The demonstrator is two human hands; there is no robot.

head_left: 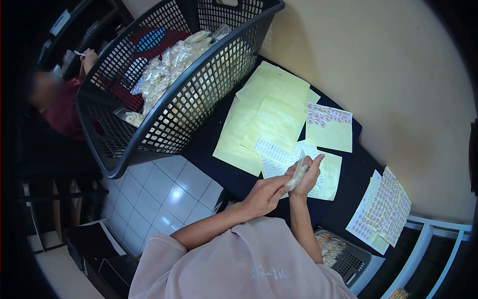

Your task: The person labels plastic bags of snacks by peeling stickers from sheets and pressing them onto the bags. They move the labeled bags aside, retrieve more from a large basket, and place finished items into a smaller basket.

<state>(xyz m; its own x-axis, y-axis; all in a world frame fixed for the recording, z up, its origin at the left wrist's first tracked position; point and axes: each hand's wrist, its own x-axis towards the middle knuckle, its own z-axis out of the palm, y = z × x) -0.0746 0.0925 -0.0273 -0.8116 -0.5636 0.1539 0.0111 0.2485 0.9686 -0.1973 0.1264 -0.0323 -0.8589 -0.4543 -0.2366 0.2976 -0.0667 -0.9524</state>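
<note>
A small clear plastic packet with pale contents [298, 174] is between my two hands, above the black-covered table. My right hand [311, 178] is wrapped around it, the thumb sticking out to the side. From the left, my left hand [262, 197] reaches in with its fingers closed on the packet's lower end. Just beyond the hands lie printed label sheets [273, 151] on yellow backing paper [279, 122]. Part of the sheets is hidden behind my right hand.
A large dark mesh basket [199, 74] holds many similar bagged packets [169, 65]. Sticker sheets [328, 117] lie near the wall, with more printed sheets [383, 212] at the right edge. Below is a grey crate [356, 264]. A person in a maroon top [64, 112] is at far left.
</note>
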